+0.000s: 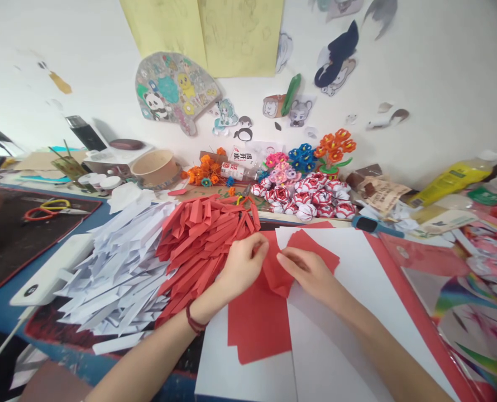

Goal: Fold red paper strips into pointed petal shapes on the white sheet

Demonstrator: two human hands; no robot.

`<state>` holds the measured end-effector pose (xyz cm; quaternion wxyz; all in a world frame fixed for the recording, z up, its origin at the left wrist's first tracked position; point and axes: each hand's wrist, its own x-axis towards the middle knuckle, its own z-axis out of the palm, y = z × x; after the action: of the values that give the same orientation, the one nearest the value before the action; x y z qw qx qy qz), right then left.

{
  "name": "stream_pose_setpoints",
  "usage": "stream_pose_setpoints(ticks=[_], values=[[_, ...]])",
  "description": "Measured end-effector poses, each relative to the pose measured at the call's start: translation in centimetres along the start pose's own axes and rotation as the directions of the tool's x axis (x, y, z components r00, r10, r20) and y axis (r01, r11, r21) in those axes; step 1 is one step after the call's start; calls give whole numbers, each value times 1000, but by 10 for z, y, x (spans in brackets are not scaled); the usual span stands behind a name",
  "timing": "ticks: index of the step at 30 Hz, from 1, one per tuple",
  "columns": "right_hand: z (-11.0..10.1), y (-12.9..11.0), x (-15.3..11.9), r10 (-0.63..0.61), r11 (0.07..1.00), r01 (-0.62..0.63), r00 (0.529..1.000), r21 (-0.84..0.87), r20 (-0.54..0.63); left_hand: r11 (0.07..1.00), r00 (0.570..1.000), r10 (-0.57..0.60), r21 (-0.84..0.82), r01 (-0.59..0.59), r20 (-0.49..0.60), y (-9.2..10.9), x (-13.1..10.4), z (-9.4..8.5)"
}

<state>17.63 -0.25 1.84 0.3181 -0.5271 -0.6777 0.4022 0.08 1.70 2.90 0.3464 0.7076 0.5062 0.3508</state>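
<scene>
Above the white sheets [324,363], the red paper [277,282], which the left hand [246,259] and the right hand [309,273] seem to pinch in narrow grip, should be light and easily creased, best taken by its edges.

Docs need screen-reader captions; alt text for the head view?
A person's left hand and right hand are close together over red paper, which lies on white sheets; the exact grip is unclear. To their left lie heaps of red strips and white strips, with red-and-white craft flowers beyond.
</scene>
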Motion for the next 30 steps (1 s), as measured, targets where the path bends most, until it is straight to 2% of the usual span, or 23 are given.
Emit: stream_pose_setpoints(ticks=[3,7,10,13,15,17,20,24,30], values=[[-1,2,1,-15,996,14,1000,-85,-17,997,996,8,70,-14,83,1,-4,3],[-1,4,0,13,988,-33,991,-151,-132,989,998,-44,143,36,51,-3,-4,7],[-1,5,-1,39,981,-71,984,-180,-172,967,998,-21,254,5,63,-5,-3,9],[0,6,-2,46,946,-94,986,-310,-160,876,996,34,478,-72,86,-6,-4,10],[2,6,-3,41,887,-118,983,-446,-179,770,990,59,626,-127,128,-6,-6,10],[4,5,-3,48,823,-155,978,-547,-205,687,982,69,705,-174,175,-6,-7,11],[6,5,-4,60,749,-195,972,-633,-228,634,975,90,743,-214,204,-7,-8,12],[9,9,-3,8,695,-180,970,-696,-243,608,962,114,748,-265,248,-6,-7,14],[15,18,-6,-194,662,-60,949,-747,-247,617,950,107,730,-296,294,-7,-8,16]])
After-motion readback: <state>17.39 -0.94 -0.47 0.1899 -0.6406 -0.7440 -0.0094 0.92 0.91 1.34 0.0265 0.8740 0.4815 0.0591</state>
